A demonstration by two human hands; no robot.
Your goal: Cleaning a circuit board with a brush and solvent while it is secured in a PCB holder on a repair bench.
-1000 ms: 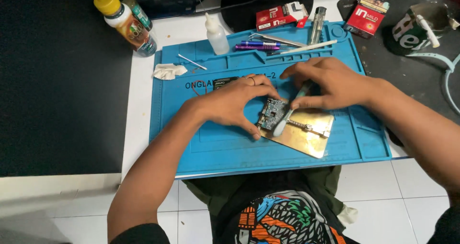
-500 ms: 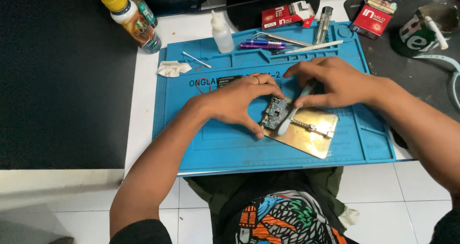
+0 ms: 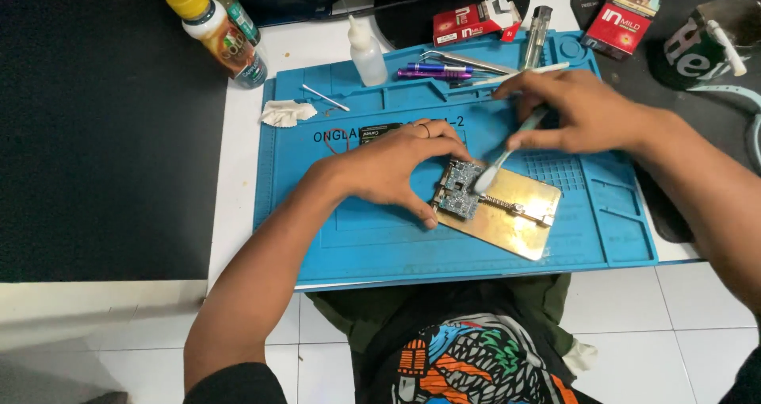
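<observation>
A small circuit board [image 3: 459, 190] is clamped at the left end of a brass holder plate [image 3: 512, 215] on a blue work mat [image 3: 372, 237]. My left hand [image 3: 394, 166] rests on the mat with its fingertips curled against the board's left edge. My right hand [image 3: 577, 111] grips a light blue brush [image 3: 507, 155] whose white bristle tip touches the board's upper right corner.
Along the mat's far edge lie a purple pen [image 3: 434, 72], metal tweezers [image 3: 458, 59], a white dropper bottle [image 3: 367, 53] and a wad of cotton [image 3: 287, 113]. A yellow-capped bottle [image 3: 212, 28], two red packs [image 3: 474, 22] and a dark mug [image 3: 701, 42] stand beyond it.
My right hand has lifted and shifted right, tilting the brush so only its tip rests on the board. The left hand stays on the board's edge.
</observation>
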